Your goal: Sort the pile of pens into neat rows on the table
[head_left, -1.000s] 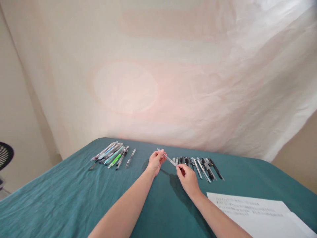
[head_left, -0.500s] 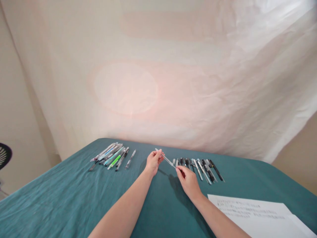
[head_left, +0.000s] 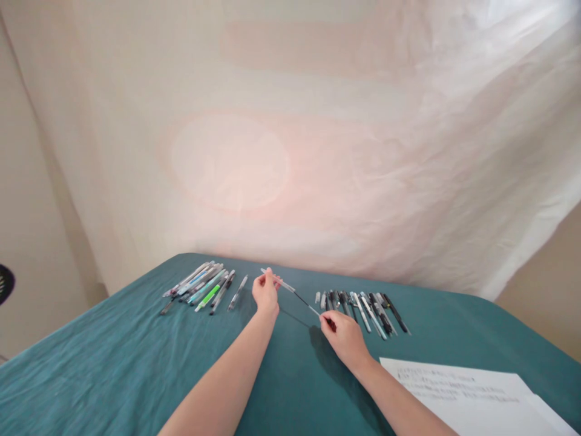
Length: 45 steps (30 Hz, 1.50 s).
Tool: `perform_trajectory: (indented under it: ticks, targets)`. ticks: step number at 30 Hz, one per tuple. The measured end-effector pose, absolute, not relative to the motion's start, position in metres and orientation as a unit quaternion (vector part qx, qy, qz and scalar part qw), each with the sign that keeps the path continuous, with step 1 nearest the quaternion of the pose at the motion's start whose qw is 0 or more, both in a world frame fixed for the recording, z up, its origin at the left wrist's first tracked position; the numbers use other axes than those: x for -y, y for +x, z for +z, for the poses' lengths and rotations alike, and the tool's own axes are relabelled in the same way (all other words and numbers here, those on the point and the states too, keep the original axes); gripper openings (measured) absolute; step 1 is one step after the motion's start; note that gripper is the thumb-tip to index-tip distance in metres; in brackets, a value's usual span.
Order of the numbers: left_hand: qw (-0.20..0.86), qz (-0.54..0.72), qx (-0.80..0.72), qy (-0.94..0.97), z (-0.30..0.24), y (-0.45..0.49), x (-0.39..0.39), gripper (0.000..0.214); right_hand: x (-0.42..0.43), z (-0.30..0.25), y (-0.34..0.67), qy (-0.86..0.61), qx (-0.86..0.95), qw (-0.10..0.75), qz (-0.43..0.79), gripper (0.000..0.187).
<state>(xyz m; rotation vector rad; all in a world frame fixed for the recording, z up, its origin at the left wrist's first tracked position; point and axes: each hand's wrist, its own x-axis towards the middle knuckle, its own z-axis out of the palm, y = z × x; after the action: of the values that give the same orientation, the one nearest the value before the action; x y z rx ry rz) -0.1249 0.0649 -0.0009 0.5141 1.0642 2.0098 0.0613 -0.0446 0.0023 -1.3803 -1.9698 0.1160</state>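
Left hand (head_left: pixel 265 295): thumb and fingertips pressed together in a pinch on the pen (head_left: pixel 290 289), up near its far-left end. The other fingers are curled in, none spread. The hand is raised a little off the table, wrist toward the camera.

Right hand (head_left: pixel 345 337): thumb and forefinger also closed in a pinch, on the near-right end of the same pen. The remaining fingers are folded under. I can't tell whether the heel of the hand touches the cloth.

The pen shows as two sections in line: a clear barrel (head_left: pixel 278 281) on the left-hand side, then a thin dark rod (head_left: pixel 305 303) running down-right into the right-hand pinch. The join sits about midway between the hands. Too small to read the tip or any markings.

Position: the pen spans the gap between the two pinches, slanting from far-left to near-right, held above the teal tablecloth (head_left: pixel 113 363) with its shadow on the cloth below.

Surroundings:
- A loose bunch of pens (head_left: pixel 200 287) lies left of the left hand, one with a green body.
- A row of mostly dark pens (head_left: pixel 363 306) lies just beyond the right hand, apart from it.
- A printed paper sheet (head_left: pixel 463 393) sits at near right.
- A white draped sheet (head_left: pixel 318 151) hangs behind the table.
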Motion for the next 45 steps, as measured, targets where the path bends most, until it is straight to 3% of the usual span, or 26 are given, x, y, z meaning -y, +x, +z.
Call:
perform_trajectory:
  ticks: [7,16,23,33,40,45]
  targets:
    - [0.297,0.794,-0.505,0.164,0.002,-0.157,-0.074,0.035,0.048,0.005,0.06,-0.577,0.766,0.283,-0.02,0.02]
    - [0.452,0.577,-0.547,0.404,-0.006,-0.121,-0.057,0.034,0.048,0.009,0.059,-0.643,0.739,0.186,-0.077,0.021]
    - [0.458,0.483,-0.565,0.487,-0.014,-0.101,-0.052,0.023,0.053,0.011,0.051,-0.648,0.747,0.141,-0.047,0.021]
    - [0.361,0.47,-0.583,0.556,-0.013,-0.084,-0.043,0.036,0.054,0.012,0.046,-0.598,0.786,0.159,-0.011,0.024]
    - [0.32,0.481,-0.575,0.579,-0.011,-0.083,-0.038,0.027,0.029,0.022,0.062,-0.546,0.804,0.235,0.034,0.028]
    - [0.323,0.492,-0.56,0.583,-0.009,-0.081,-0.036,0.022,-0.003,0.019,0.066,-0.549,0.801,0.237,0.035,0.024]
